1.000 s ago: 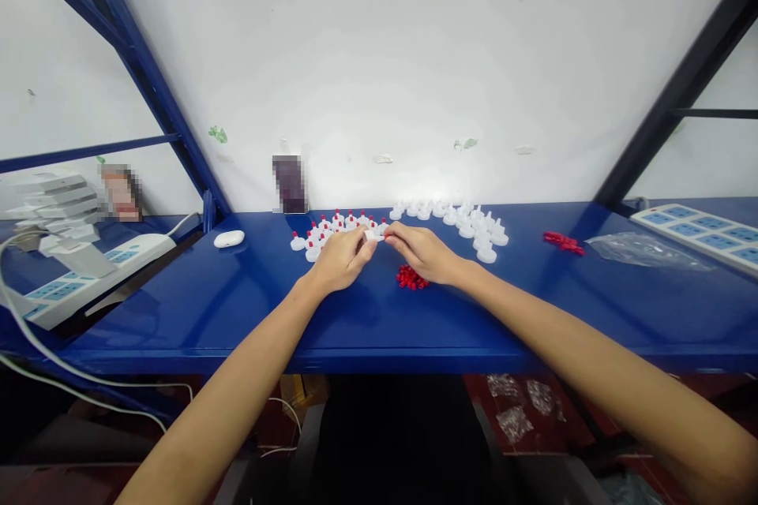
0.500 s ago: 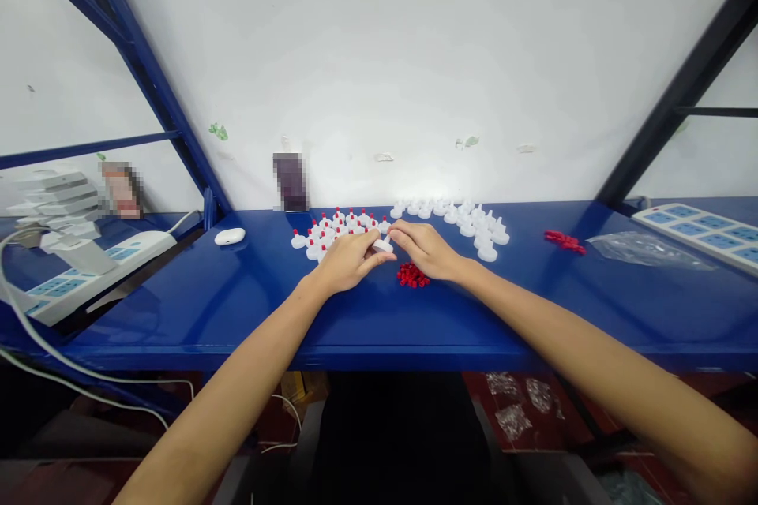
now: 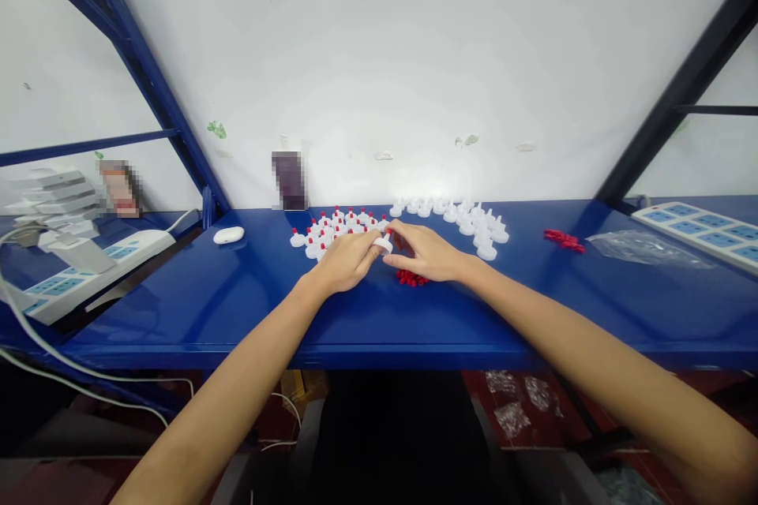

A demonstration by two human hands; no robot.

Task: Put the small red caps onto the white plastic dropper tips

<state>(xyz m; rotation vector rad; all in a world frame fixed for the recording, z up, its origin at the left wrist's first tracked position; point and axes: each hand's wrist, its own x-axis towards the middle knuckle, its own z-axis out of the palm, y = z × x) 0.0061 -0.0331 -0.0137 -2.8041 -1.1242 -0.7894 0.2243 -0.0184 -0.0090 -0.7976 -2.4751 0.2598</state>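
Note:
In the middle of the blue table, my left hand (image 3: 350, 259) grips a white nozzle cap (image 3: 383, 245) by its round base, spout pointing up. A small red tip shows at the spout's top. My right hand (image 3: 429, 251) is beside it, thumb and index finger apart around the spout; whether a fingertip touches the red tip I cannot tell. Partly hidden below my right hand lies a pile of small red tips (image 3: 413, 278). Left of the hands stand several white nozzle caps with red tips (image 3: 312, 250). Several white nozzle caps with bare spouts (image 3: 466, 227) stand at the back right.
More red pieces (image 3: 564, 241) lie to the right beside a clear plastic bag (image 3: 643, 247). A white oval case (image 3: 228, 235) rests at the left. A dark blurred upright object (image 3: 290, 181) leans on the wall. Power strips (image 3: 704, 230) lie at both sides, with blue metal posts rising nearby.
My right thumb has moved down and away from the index finger, opening the pinch at the spout. A red tip now shows there. My left hand keeps its hold on the nozzle cap.

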